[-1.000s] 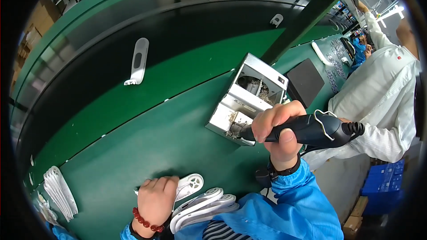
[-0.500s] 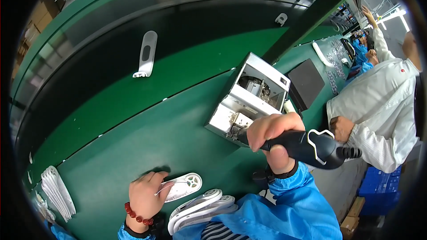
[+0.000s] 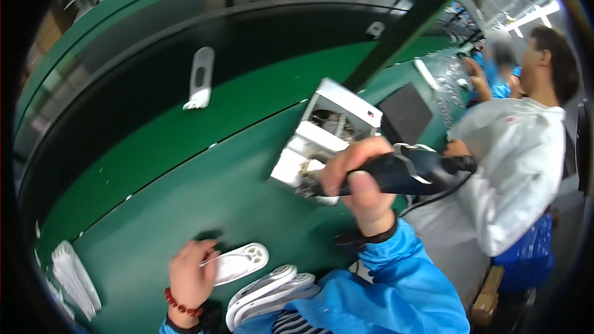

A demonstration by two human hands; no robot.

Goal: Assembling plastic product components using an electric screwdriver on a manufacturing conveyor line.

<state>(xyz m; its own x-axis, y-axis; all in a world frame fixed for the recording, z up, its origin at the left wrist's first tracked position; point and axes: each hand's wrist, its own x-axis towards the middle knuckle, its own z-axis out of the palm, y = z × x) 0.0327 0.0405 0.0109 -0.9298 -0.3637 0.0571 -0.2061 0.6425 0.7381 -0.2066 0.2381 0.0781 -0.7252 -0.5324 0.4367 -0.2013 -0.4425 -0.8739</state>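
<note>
My right hand (image 3: 364,179) is wrapped round a black corded electric screwdriver (image 3: 402,173) with a white wire hanger loop. The tool lies almost level. Its tip reaches into the front of an open white metal box (image 3: 318,136), which looks like a screw feeder with small metal parts inside. On the green bench, my left hand (image 3: 193,270) grips the left end of a long white plastic shell (image 3: 242,263). A thin wire runs by its fingers, and a round spoked end shows on the right. Some fingertips are hidden.
Several white shells (image 3: 272,294) lie stacked before me, and another stack (image 3: 75,279) at far left. Behind the bench a dark conveyor carries a white shell (image 3: 201,77). A black flat pad (image 3: 405,113) lies right of the box. A co-worker in a white coat (image 3: 510,167) stands at right.
The whole view has shifted, moving the bench and box left. My hands keep their holds, the screwdriver tip still at the box. The co-worker's raised arm has come down.
</note>
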